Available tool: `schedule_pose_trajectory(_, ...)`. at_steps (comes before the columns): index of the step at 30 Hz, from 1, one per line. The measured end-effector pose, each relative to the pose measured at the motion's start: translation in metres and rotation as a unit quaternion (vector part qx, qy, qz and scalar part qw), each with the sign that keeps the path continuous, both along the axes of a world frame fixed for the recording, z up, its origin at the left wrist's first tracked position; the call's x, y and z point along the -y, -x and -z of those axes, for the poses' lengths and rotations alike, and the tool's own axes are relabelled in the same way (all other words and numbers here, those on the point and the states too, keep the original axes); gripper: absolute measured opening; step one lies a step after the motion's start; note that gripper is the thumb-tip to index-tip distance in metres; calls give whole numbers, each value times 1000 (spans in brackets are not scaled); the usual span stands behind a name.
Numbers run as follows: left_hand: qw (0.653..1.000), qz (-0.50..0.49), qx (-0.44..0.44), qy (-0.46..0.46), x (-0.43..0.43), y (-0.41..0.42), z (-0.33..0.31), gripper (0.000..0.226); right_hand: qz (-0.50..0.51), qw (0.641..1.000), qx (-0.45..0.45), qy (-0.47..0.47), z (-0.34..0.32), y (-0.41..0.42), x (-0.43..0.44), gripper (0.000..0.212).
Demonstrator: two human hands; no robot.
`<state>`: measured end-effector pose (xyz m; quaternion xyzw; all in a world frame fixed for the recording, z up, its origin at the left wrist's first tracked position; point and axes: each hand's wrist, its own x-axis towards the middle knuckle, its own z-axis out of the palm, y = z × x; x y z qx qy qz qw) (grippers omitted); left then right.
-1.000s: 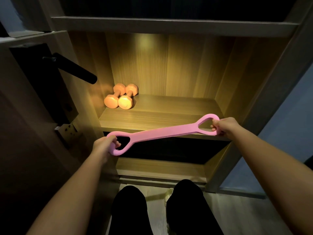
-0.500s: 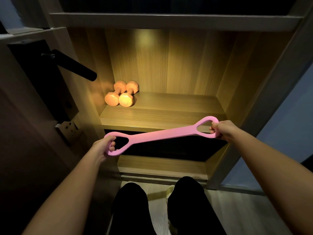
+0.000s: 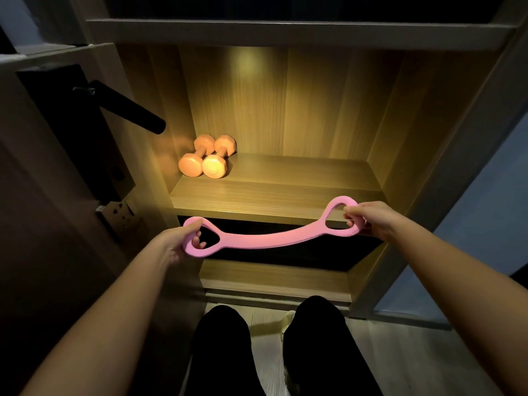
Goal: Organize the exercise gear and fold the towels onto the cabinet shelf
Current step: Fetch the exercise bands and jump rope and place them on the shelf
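Pink stretch band, the figure-8 type w/ a loop at each end, is held up across the front of the cabinet, one end per hand. L hand is clenched on the left loop, fingers curled through the opening and thumb over the top of the rubber. R hand grasps the right loop at its outer end, fingertips showing through the hole. The right end sits higher than the left, and the flat middle strap bows down a little btwn them. In this view the band crosses the front edge of the lit wooden shelf; can't tell if it touches the wood.

On that shelf, back-left corner, two orange dumbbells lie side by side, touching, heads toward the camera, just beside the cabinet's left wall. The rest of the board is bare wood under a warm light from above. The compartment below is dark.

Left of the cabinet: a door edge w/ a black lever handle and a metal latch plate. Bottom centre: the person's legs in black trousers over a pale floor.
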<state>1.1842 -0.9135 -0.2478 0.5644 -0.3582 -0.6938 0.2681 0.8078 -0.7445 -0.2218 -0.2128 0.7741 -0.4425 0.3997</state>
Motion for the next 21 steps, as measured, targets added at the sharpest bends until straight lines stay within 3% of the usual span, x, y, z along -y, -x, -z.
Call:
schedule_pose_trajectory(4,999,38,14,0,-8,15,-8,12,2,996,92,-8,-4,-20,13,21)
schedule_pose_trajectory(7,992,105,71,7,-20,29,-10,13,-28,991,124,-32,-1,-39,23,18)
schedule_pose_trajectory(9,985,138,99,8,-28,39,-10,20,-53,990,121,-48,3,-54,29,15)
schedule_pose_trajectory(17,988,152,26,-11,-55,68,-1,22,-105,985,128,-46,26,-102,38,14)
schedule_pose_trajectory(21,989,145,19,13,-63,73,4,19,-113,990,78,-37,37,-113,40,32)
